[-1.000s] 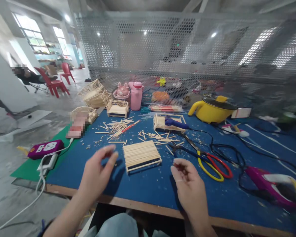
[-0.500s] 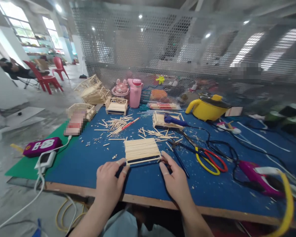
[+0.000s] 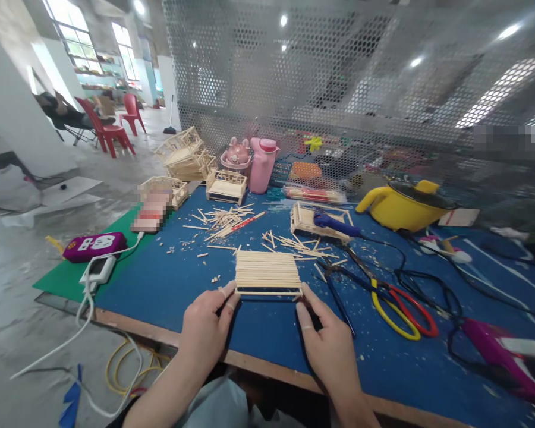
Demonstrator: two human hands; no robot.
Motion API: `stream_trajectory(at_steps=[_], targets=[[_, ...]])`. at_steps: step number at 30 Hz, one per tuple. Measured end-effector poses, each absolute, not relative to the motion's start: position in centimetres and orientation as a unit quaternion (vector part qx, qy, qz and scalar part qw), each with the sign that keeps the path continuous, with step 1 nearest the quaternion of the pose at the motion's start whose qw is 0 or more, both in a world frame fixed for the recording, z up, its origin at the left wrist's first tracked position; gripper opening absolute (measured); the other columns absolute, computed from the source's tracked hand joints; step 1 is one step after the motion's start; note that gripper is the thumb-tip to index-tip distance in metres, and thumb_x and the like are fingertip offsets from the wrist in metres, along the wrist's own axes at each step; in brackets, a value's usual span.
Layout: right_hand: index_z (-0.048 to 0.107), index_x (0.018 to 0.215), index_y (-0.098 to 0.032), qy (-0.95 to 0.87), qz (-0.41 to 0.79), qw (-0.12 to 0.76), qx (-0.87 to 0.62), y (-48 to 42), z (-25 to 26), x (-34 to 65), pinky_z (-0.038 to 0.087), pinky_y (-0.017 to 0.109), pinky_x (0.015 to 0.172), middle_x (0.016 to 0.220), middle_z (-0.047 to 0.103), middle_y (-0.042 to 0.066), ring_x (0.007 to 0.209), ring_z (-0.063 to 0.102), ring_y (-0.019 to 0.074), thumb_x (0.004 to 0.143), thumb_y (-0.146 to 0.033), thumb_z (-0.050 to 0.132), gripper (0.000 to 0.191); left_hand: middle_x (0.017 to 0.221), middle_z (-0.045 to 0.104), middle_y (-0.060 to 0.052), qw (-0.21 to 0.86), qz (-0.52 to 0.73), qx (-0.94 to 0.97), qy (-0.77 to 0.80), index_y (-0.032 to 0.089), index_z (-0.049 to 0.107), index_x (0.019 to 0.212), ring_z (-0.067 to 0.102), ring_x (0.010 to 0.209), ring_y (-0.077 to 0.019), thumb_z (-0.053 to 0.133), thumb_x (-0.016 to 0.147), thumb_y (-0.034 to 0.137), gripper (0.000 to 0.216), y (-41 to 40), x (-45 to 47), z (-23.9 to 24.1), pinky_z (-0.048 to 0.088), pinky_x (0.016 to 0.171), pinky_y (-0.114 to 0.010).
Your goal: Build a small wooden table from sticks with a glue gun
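A small panel of pale wooden sticks (image 3: pixel 267 268), laid side by side, rests at the near middle of the table, with a gap before its front stick. My left hand (image 3: pixel 207 312) pinches its near left corner between thumb and fingers. At the near right corner, my right hand (image 3: pixel 325 324) holds it the same way. Beyond the panel lie loose sticks (image 3: pixel 294 242) and a heap of cut sticks (image 3: pixel 225 219). A blue glue gun (image 3: pixel 336 224) lies on a small stick-built frame (image 3: pixel 301 220).
Red-and-yellow-handled scissors (image 3: pixel 395 306) and dark-blue pliers (image 3: pixel 339 297) lie right of my right hand. Behind stand a yellow pot (image 3: pixel 405 208), a pink thermos (image 3: pixel 263 166) and a stick-built miniature bed (image 3: pixel 226 186). A phone (image 3: pixel 151 211) and a purple power strip (image 3: pixel 94 246) sit left. Cables trail rightward.
The view has swung, so most things sit further right in the picture. The panel now appears squarer to me, and both hands keep hold of its near corners.
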State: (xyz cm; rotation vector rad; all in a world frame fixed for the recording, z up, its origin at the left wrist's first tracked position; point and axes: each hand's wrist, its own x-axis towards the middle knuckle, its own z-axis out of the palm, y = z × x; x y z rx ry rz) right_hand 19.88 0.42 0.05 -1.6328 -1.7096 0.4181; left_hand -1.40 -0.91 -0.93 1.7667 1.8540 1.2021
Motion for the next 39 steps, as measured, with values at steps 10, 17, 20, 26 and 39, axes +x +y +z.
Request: stream_trajectory(at_steps=[10,17,20,26,39], targets=[[0.056,0.128,-0.016,-0.619,0.23,0.393,-0.64,0.4,0.1,19.6,0.051,0.037,0.09,0.109,0.07,0.01,0.097,0.066,0.0226,0.084,-0.035,0.051,0.048,0.1,0.075,-0.003,0.231,0.397,0.593,0.661,0.024,0.072,0.103,0.069,0.094,-0.0224,0.055,0.082,0.043,0.032,-0.5,-1.8,0.1,0.052,0.084,-0.032],[0.067,0.107,-0.016,-0.579,0.353,0.377,-0.631,2.3,2.0,20.6,0.052,0.035,0.082,0.095,0.074,0.009,0.089,0.069,0.0238,0.083,-0.038,0.052,0.036,0.081,0.075,0.0,0.295,0.374,0.572,0.667,0.023,0.072,0.088,0.067,0.077,-0.0192,0.055,0.08,0.047,0.03,0.5,-2.5,1.2,0.048,0.068,-0.026],[0.072,0.088,-0.018,-0.579,0.361,0.351,-0.641,3.4,2.6,20.9,0.051,0.034,0.073,0.085,0.075,0.007,0.08,0.069,0.0244,0.078,-0.037,0.057,0.026,0.077,0.074,0.0,0.307,0.37,0.565,0.671,0.022,0.072,0.085,0.065,0.073,-0.019,0.057,0.077,0.048,0.031,0.9,-2.5,1.3,0.047,0.065,-0.026],[0.07,0.069,-0.018,-0.573,0.337,0.375,-0.646,4.0,2.3,20.6,0.047,0.029,0.06,0.064,0.07,0.004,0.063,0.064,0.0203,0.076,-0.035,0.056,0.023,0.074,0.074,-0.001,0.302,0.368,0.558,0.68,0.021,0.072,0.079,0.065,0.07,-0.0202,0.058,0.074,0.051,0.033,1.2,-2.0,1.3,0.046,0.062,-0.027],[0.07,0.082,-0.021,-0.586,0.283,0.406,-0.642,3.3,1.5,20.3,0.05,0.032,0.069,0.077,0.074,0.005,0.073,0.068,0.022,0.079,-0.037,0.054,0.023,0.092,0.073,-0.007,0.377,0.504,0.503,0.592,0.019,0.043,0.12,0.069,0.086,-0.0187,0.059,0.079,0.05,0.054,0.1,-2.6,-0.4,0.052,0.083,-0.033]])
